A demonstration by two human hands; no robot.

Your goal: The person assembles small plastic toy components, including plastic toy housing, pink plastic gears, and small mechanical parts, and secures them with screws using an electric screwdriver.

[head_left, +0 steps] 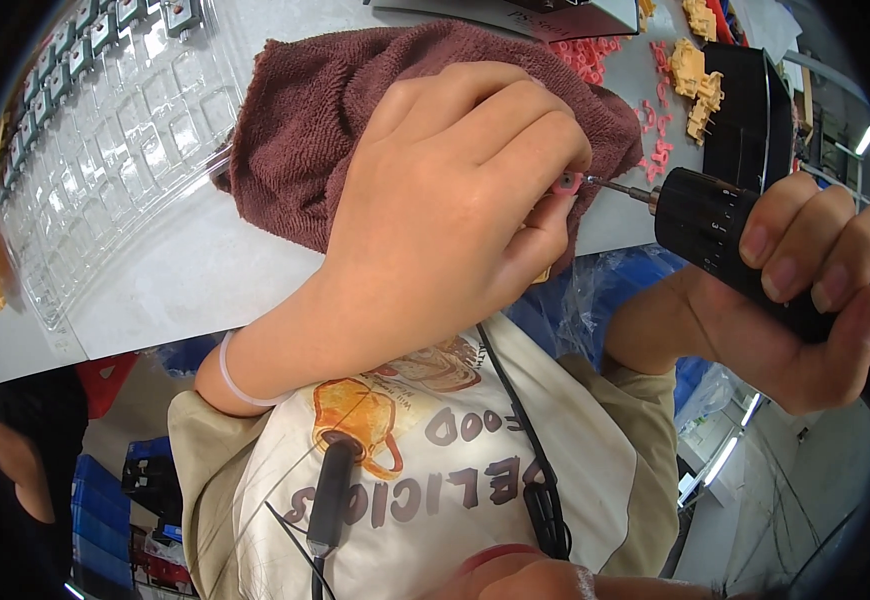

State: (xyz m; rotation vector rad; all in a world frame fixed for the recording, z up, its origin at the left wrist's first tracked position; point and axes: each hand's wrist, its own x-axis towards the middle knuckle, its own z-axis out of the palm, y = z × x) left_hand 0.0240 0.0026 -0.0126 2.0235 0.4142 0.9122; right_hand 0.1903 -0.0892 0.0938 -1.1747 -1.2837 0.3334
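My left hand (455, 190) is closed over a crumpled brown towel (295, 140) at the table's front edge. Between its thumb and fingers it pinches a small pink plastic part (568, 183) with a dark centre; whatever lies under the palm is hidden. On the right, my right hand (820, 270) wraps round a black electric screwdriver (703, 222). Its thin metal bit points left, with the tip at or just beside the pink part. Whether they touch I cannot tell.
A clear plastic tray (120, 180) on the left holds several dark square parts (80, 55) at its far end. Loose pink parts (585, 58) and yellow plastic pieces (695, 80) lie beyond the towel, near a black box (745, 115). Another person's arm (17, 465) shows at lower left.
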